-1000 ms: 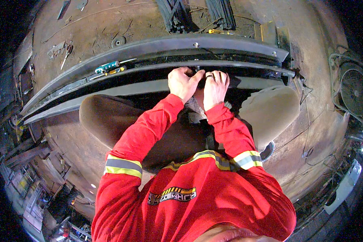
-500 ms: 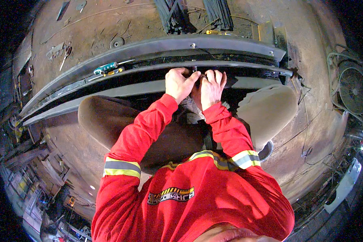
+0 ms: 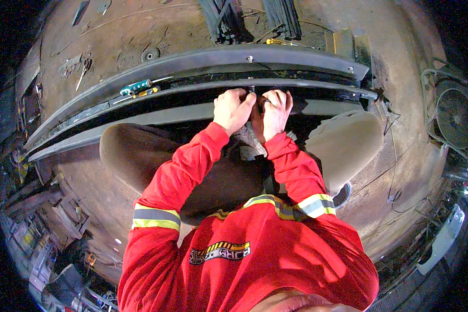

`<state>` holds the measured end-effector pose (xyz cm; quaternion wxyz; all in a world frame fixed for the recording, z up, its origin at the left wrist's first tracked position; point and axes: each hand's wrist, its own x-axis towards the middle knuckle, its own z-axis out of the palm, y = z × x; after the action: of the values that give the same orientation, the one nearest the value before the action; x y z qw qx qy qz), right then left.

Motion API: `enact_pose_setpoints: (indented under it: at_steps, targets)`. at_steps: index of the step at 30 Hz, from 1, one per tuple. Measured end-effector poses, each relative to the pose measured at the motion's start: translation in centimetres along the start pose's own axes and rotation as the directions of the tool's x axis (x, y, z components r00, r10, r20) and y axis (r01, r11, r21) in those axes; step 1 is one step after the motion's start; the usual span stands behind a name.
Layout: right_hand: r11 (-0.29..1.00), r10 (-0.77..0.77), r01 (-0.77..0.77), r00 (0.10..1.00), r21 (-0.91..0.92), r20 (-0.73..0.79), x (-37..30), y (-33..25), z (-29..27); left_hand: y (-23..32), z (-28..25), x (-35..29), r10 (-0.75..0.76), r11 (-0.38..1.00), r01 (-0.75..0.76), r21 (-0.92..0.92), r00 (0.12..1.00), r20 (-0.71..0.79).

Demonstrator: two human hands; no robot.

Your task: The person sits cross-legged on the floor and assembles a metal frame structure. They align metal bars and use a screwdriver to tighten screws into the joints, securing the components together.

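Note:
My left hand (image 3: 233, 109) and my right hand (image 3: 275, 111) are close together at the middle of a stack of long, curved dark metal leaves (image 3: 203, 62) lying across the floor in front of me. Both hands have their fingers curled around a small dark part (image 3: 258, 102) at the stack's inner edge; what it is stays hidden by the fingers. Red sleeves with reflective bands cover both forearms. My knees spread to either side below the hands.
A teal-handled tool (image 3: 135, 86) and a yellow one rest on the leaves at left. Pliers (image 3: 83, 70) and a round washer (image 3: 150, 54) lie on the dirty floor beyond. Dark metal bundles (image 3: 229, 18) sit at the top, a fan (image 3: 454, 117) at right.
Both hands have stayed at the same spot on the stack, with only slight shifting of the fingers.

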<state>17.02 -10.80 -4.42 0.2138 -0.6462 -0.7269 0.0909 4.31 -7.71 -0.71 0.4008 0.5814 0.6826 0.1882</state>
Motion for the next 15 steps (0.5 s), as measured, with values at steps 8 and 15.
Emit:
enact_pose_setpoints:
  at_steps: [8, 15]
  targets:
    - [0.993, 0.108, -0.111, 0.992, -0.038, -0.072, 0.7, -1.3, -0.8, 1.2, -0.2, -0.1, -0.161, 0.974, 0.148, -0.172, 0.985, -0.067]
    - [0.995, 0.049, -0.042, 0.996, 0.094, -0.07, 0.4, -0.9, -0.7, 1.5, -0.9, -0.1, -0.161, 0.981, 0.162, -0.104, 0.987, 0.018]
